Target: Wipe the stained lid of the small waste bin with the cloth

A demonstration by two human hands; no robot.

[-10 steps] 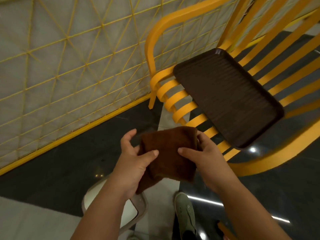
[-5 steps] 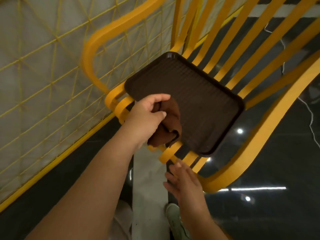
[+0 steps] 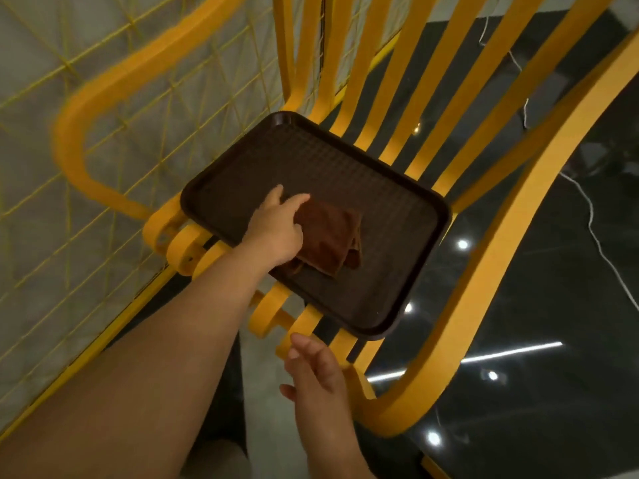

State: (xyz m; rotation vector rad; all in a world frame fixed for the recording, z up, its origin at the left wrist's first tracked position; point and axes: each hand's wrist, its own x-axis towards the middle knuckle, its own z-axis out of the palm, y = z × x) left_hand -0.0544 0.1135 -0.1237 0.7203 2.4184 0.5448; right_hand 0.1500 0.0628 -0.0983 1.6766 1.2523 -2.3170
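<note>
Left hand [image 3: 276, 226] on the folded brown cloth [image 3: 330, 242] — fingers loosely curled over its edge, cloth lying on the dark brown textured plastic tray [image 3: 397, 236] atop the yellow slatted chair [image 3: 501, 236]. Right hand [image 3: 316, 371] hangs relaxed, empty, near the tray's corner. No writing readable.

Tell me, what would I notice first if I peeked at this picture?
Probably the big yellow chair with long slats, filling the middle and right. On its seat lies a dark brown tray, and on the tray sits a folded brown cloth with the left hand on its edge. The right hand hovers open below the tray.
</note>
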